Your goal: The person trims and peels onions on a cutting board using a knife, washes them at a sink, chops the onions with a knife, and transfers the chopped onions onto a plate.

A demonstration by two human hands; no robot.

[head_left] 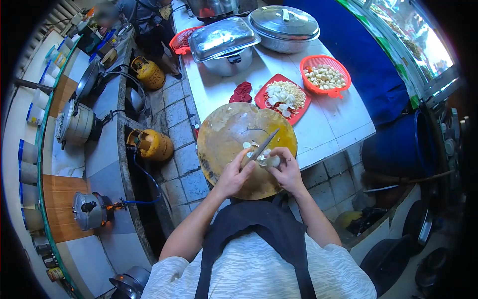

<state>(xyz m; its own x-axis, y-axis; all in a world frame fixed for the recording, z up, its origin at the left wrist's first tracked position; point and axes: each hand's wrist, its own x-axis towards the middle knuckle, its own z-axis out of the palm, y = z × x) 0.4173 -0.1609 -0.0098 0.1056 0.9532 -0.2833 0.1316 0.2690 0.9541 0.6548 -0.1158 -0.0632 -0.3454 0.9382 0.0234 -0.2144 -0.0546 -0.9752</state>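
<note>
Both hands are over a round, worn wooden chopping board [224,134]. My left hand [234,175] is closed around the lower end of a knife [265,143], whose blade slants up and to the right. My right hand [287,172] pinches a small pale, rounded bulb [273,161] beside the knife; its exact kind is unclear. White slices and skin-like scraps [263,153] lie on the board between the hands. Beyond the board, a red plate [302,115] carries white slices, small diced pale pieces and red bits. A crumpled dark red cloth [241,92] lies left of it.
An orange basket [343,74] of pale cloves stands on the white tiled table [343,117], near lidded metal pots [284,30]. Left are yellow gas cylinders [157,144] and a pot [88,210] over a lit burner. A person [144,20] stands far left. A blue barrel [398,144] is right.
</note>
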